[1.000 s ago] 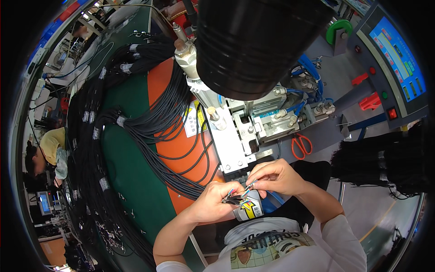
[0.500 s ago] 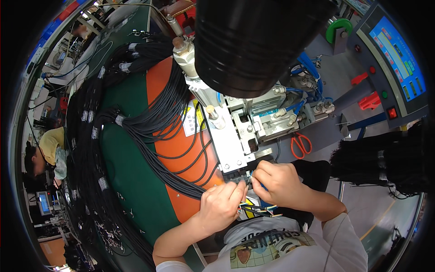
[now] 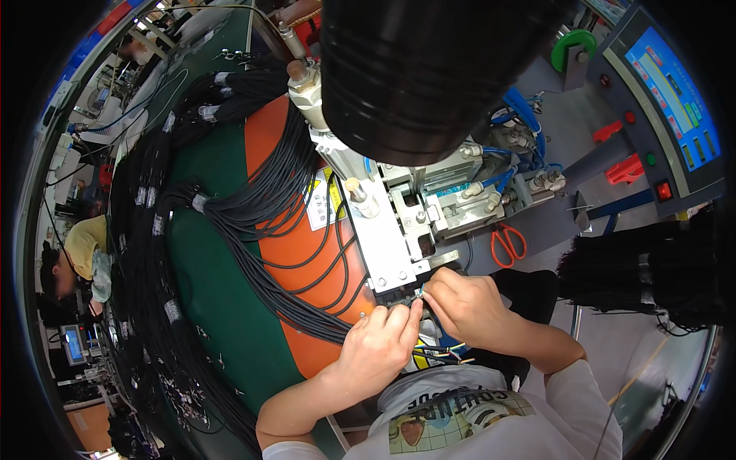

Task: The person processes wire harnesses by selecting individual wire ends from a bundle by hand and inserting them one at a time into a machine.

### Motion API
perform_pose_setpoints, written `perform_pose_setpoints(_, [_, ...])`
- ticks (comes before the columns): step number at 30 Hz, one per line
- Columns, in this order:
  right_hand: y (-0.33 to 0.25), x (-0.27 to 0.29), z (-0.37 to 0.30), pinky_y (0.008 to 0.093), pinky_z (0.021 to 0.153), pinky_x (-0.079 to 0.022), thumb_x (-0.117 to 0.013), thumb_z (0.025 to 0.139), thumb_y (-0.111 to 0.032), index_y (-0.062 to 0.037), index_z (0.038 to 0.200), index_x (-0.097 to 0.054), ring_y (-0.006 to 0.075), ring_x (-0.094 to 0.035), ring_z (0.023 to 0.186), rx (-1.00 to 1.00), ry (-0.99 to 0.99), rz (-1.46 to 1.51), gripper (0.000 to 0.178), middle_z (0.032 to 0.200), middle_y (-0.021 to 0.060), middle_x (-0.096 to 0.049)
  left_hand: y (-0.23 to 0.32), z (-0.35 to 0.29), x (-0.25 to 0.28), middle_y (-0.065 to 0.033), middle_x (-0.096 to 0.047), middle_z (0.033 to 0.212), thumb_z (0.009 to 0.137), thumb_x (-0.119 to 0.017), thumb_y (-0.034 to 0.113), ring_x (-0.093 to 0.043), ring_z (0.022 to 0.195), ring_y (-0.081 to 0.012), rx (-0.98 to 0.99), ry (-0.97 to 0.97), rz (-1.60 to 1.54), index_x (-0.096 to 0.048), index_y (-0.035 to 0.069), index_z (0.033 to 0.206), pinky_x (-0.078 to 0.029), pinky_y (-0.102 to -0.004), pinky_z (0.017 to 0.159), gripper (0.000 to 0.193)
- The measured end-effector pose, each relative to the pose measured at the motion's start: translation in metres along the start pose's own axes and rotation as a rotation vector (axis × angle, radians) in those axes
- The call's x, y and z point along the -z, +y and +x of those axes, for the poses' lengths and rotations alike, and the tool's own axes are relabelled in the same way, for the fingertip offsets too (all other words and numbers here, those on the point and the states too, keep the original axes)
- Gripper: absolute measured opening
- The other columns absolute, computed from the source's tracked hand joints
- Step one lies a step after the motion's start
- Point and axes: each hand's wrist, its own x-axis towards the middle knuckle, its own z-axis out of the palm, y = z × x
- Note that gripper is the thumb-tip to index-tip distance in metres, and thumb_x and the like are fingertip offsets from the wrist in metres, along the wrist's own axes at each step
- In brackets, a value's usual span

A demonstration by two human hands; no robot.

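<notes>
At the far left, a co-worker in a yellow top (image 3: 86, 244) bends over another station, with a small lit screen (image 3: 74, 345) near them. Next come black cable bundles (image 3: 165, 268), bound with clear tape, lying along the green bench (image 3: 222, 307). From there a fan of black cables (image 3: 253, 205) spreads over an orange panel (image 3: 262, 142) toward the person, passing beside a yellow-and-white warning label (image 3: 318, 207).

The left hand (image 3: 379, 345) is palm down, its grip closed on black cable ends (image 3: 441, 351), whose stripped coloured wires stick out to the right, below the fingers and in front of the shirt. Thumb and forefinger reach just below the pneumatic fixture's white metal plate (image 3: 383, 238); a large black cylinder (image 3: 429, 84) looms above it. The right hand (image 3: 469, 307) meets the left fingertips there, its grip pinched on a thin wire end (image 3: 420, 292).

Beyond lie red-handled scissors (image 3: 508, 245), blue air tubes (image 3: 529, 126), a green reel (image 3: 571, 50), a thick hanging cable bundle (image 3: 636, 276) and, at far right, a lit touchscreen (image 3: 675, 92).
</notes>
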Motion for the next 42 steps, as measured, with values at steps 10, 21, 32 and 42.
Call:
perform_pose_setpoints(10, [0.010,0.008,0.009,0.0341,0.047,-0.046,-0.066,0.078,-0.007,-0.0006,0.088,-0.064,0.0266,-0.061,0.058,0.022,-0.116,0.019,0.013,0.079,0.0097,-0.061,-0.002,0.013,0.008,-0.0072,-0.048,0.082,0.073,-0.059,0.006,-0.052,0.072,-0.0186,0.017,-0.081,0.022,-0.058,-0.008,0.116,-0.046,-0.0279,0.055,0.045])
perform_pose_setpoints(21, [0.014,0.000,0.009,0.0385,0.052,-0.049,-0.066,0.075,-0.007,-0.0018,0.085,-0.064,0.0284,-0.062,0.057,-0.172,-0.049,0.273,0.012,0.072,0.0112,-0.063,-0.011,0.010,0.004,-0.0084,-0.051,0.086,0.068,-0.062,0.007,-0.056,0.076,-0.0236,0.063,-0.013,-0.025,-0.061,0.002,0.116,-0.048,-0.0332,0.063,0.048])
perform_pose_setpoints(32, [0.009,-0.015,0.001,0.0335,0.052,-0.050,-0.066,0.078,-0.006,-0.0034,0.086,-0.064,0.0239,-0.064,0.061,0.021,0.247,0.157,0.008,0.080,0.0080,-0.065,-0.012,0.002,0.000,-0.0047,-0.046,0.082,0.074,-0.060,0.012,-0.050,0.072,-0.0174,-0.023,0.000,-0.001,-0.060,0.001,0.117,-0.042,-0.0283,0.058,0.045])
perform_pose_setpoints(42, [0.003,0.005,0.011,0.0362,0.049,-0.047,-0.066,0.077,-0.007,-0.0017,0.082,-0.063,0.0289,-0.061,0.057,-0.047,-0.045,0.000,0.007,0.072,0.0100,-0.061,-0.013,0.002,0.000,-0.0057,-0.048,0.082,0.069,-0.061,0.010,-0.051,0.071,-0.0217,0.059,0.021,-0.091,-0.062,0.004,0.118,-0.043,-0.0340,0.063,0.049])
